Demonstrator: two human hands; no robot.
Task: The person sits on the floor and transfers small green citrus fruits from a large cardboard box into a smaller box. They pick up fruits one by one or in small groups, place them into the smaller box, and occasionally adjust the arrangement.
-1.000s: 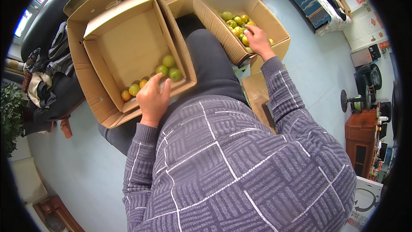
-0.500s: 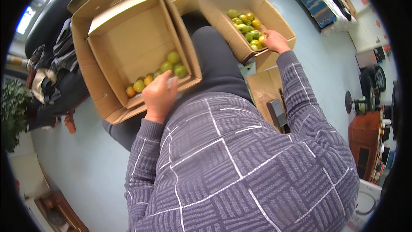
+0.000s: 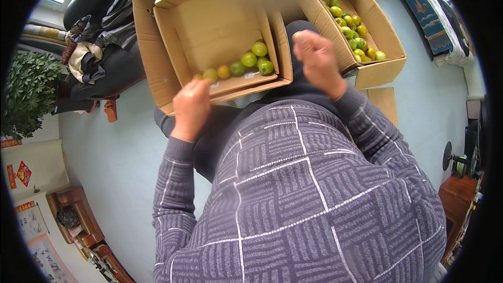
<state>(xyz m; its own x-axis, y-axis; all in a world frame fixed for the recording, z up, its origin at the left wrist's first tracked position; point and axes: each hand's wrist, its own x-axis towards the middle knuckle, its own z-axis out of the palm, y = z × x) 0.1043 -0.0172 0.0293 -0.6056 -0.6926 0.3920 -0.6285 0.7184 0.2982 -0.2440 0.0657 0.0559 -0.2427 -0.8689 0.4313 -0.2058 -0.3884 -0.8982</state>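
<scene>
Several green and orange-tinged tomatoes (image 3: 237, 68) lie in a row along the near side of the inner cardboard box (image 3: 209, 26), bunched toward its right corner. My left hand (image 3: 192, 106) is closed at the near wall of this box, its fingertips beside the leftmost tomatoes; whatever it grips is hidden. Over my thigh, between two boxes, my right hand (image 3: 318, 63) is raised with curled fingers, slightly blurred, and its contents do not show. To its right stands a second cardboard box (image 3: 385, 31), with a heap of green, yellow and orange tomatoes (image 3: 360, 43) inside.
The inner box sits in a larger cardboard box (image 3: 148, 55) by my legs. A brown cardboard piece (image 3: 384, 104) lies below the right box. Clothes (image 3: 86, 55) are heaped on a dark seat at the left, near a leafy plant (image 3: 31, 89). A blue painted cabinet (image 3: 422, 10) stands far right.
My right hand has left the tomatoes in the right box and moved left to between the boxes. My left hand has slid along the near wall toward the left corner. The view has shifted.
</scene>
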